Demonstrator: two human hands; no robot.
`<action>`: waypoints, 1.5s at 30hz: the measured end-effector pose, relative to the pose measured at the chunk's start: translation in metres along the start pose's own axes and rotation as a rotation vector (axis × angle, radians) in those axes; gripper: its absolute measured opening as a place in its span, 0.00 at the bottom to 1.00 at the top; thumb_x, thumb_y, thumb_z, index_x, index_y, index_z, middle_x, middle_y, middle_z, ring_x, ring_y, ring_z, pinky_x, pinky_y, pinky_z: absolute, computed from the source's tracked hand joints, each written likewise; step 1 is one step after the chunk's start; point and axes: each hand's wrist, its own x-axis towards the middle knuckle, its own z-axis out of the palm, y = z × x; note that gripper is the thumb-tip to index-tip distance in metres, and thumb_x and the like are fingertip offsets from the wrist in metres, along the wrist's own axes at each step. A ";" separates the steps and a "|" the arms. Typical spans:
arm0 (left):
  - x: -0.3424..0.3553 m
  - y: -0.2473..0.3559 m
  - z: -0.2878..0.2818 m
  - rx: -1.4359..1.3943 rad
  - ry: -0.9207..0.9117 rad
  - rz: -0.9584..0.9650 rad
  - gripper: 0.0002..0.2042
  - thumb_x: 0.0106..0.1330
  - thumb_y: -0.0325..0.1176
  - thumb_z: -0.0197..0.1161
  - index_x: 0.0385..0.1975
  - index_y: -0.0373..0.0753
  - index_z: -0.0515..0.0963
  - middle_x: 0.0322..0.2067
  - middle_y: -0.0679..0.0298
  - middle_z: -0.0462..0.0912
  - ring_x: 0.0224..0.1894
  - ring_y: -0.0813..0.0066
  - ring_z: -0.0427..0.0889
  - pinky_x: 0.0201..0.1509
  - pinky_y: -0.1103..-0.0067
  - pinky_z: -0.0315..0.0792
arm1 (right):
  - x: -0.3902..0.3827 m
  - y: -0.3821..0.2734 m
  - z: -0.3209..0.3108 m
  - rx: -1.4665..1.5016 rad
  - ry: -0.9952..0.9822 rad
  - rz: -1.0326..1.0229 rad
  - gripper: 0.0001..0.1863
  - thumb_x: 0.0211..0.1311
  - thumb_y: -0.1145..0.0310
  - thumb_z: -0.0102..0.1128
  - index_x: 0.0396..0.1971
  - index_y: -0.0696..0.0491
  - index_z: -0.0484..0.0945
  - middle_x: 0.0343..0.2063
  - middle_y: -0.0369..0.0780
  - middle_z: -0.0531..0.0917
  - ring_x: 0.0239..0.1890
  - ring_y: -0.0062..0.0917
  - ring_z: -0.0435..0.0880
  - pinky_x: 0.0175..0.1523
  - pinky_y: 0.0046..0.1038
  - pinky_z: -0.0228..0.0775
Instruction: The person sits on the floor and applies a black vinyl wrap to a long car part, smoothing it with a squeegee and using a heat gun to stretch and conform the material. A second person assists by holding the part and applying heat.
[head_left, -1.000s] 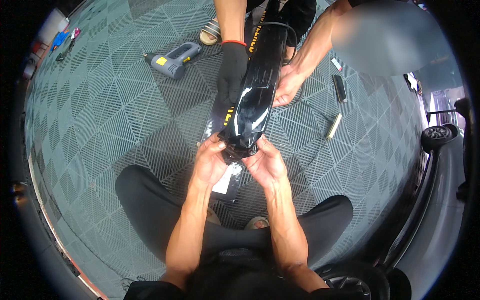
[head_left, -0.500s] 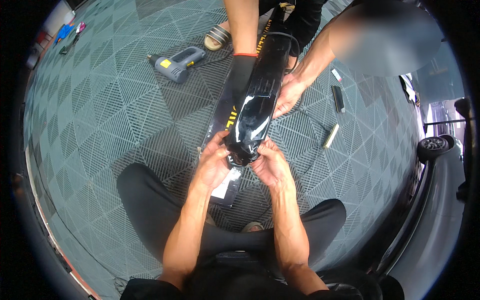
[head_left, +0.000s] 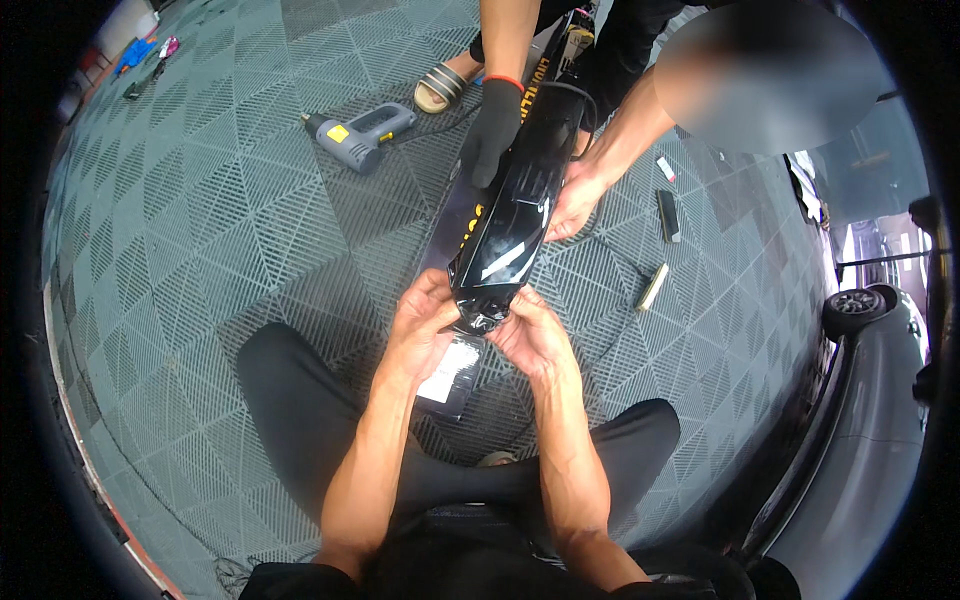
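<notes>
A long, glossy black part (head_left: 510, 235), seemingly covered in shiny film, slants away from me, its near end crumpled and folded. My left hand (head_left: 425, 315) pinches the left corner of this end between thumb and fingers. On its right corner, my right hand (head_left: 530, 330) grips the same glossy material. A co-worker's gloved hand (head_left: 490, 140) is by the part's left side, while their bare hand (head_left: 575, 203) holds its right edge. Underneath lies a long dark box (head_left: 440, 225) with yellow lettering and a white label (head_left: 450, 372) near my wrists.
A grey heat gun (head_left: 355, 135) lies on the grid-tiled floor (head_left: 240, 230) at the upper left, near the co-worker's sandal (head_left: 440, 88). To the right are a dark block (head_left: 668, 216) and a pale one (head_left: 652, 287). A grey car (head_left: 860, 440) stands at far right.
The co-worker's gloved hand has shifted and now shows plainly at the part's left side. The near end looks more folded and narrower between my hands, which keep their grip.
</notes>
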 end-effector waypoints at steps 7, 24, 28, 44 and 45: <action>-0.001 0.010 0.003 0.139 0.000 0.057 0.12 0.64 0.19 0.63 0.46 0.38 0.75 0.44 0.61 0.84 0.46 0.77 0.82 0.52 0.80 0.76 | -0.003 0.000 0.018 -0.077 0.056 -0.035 0.09 0.68 0.73 0.56 0.46 0.53 0.78 0.41 0.35 0.83 0.45 0.25 0.80 0.53 0.45 0.74; -0.017 0.019 0.020 0.189 0.135 0.137 0.15 0.69 0.27 0.61 0.54 0.37 0.72 0.49 0.62 0.82 0.47 0.74 0.83 0.54 0.71 0.77 | 0.006 -0.007 0.043 -0.020 -0.001 -0.096 0.19 0.65 0.62 0.58 0.54 0.50 0.72 0.48 0.35 0.79 0.49 0.23 0.74 0.54 0.28 0.62; -0.019 0.011 0.014 0.107 0.122 0.127 0.16 0.70 0.33 0.63 0.55 0.38 0.73 0.49 0.63 0.82 0.49 0.72 0.82 0.54 0.67 0.78 | 0.002 -0.019 0.051 0.052 -0.093 -0.133 0.26 0.63 0.56 0.61 0.58 0.52 0.70 0.52 0.39 0.78 0.51 0.28 0.73 0.54 0.28 0.62; -0.024 0.042 -0.015 0.386 0.396 0.281 0.22 0.78 0.48 0.47 0.53 0.35 0.75 0.54 0.55 0.80 0.58 0.65 0.78 0.54 0.68 0.70 | 0.040 -0.021 0.072 -0.131 0.106 -0.201 0.06 0.64 0.68 0.66 0.39 0.47 0.79 0.33 0.28 0.80 0.41 0.12 0.75 0.51 0.22 0.63; -0.020 0.040 -0.020 0.371 0.396 0.254 0.22 0.78 0.50 0.46 0.50 0.35 0.76 0.51 0.56 0.82 0.54 0.65 0.81 0.51 0.69 0.73 | 0.038 -0.022 0.071 -0.115 0.106 -0.171 0.06 0.64 0.66 0.67 0.38 0.46 0.80 0.35 0.27 0.82 0.43 0.10 0.76 0.50 0.21 0.64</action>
